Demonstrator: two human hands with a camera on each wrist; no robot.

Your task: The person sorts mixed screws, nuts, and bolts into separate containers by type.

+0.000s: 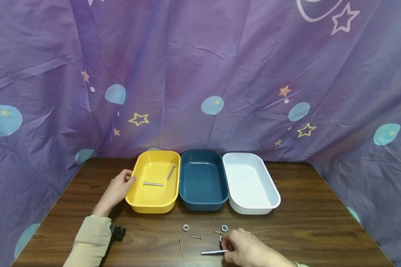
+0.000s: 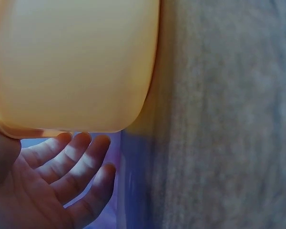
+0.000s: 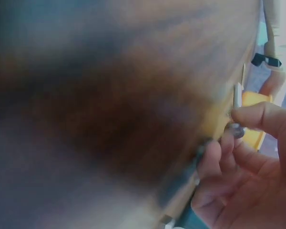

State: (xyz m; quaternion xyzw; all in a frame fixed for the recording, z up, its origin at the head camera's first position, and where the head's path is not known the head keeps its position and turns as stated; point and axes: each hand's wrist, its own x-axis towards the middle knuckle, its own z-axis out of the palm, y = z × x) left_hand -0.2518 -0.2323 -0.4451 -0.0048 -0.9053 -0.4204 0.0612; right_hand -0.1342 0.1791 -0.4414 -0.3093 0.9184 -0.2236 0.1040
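Observation:
My left hand (image 1: 118, 187) grips the left rim of a yellow bin (image 1: 153, 208), its thumb over the edge. In the left wrist view the fingers (image 2: 62, 164) reach up to the bin wall (image 2: 76, 67). Two silver bolts lie inside: one bolt (image 1: 153, 184) crosswise, the other bolt (image 1: 171, 172) slanted near the right wall. My right hand (image 1: 245, 247) pinches another silver bolt (image 1: 213, 252) by its head end, low over the table. In the right wrist view this bolt (image 3: 237, 98) is between thumb and fingers. A nut (image 1: 221, 239) is partly hidden behind that hand.
Right of the yellow bin stand a dark blue bin (image 1: 204, 207) and a white bin (image 1: 254, 210). On the wooden table (image 1: 304, 230) lie a nut (image 1: 185, 227), another nut (image 1: 224, 228), and brass screws (image 1: 195, 237). A purple curtain (image 1: 187, 74) hangs behind.

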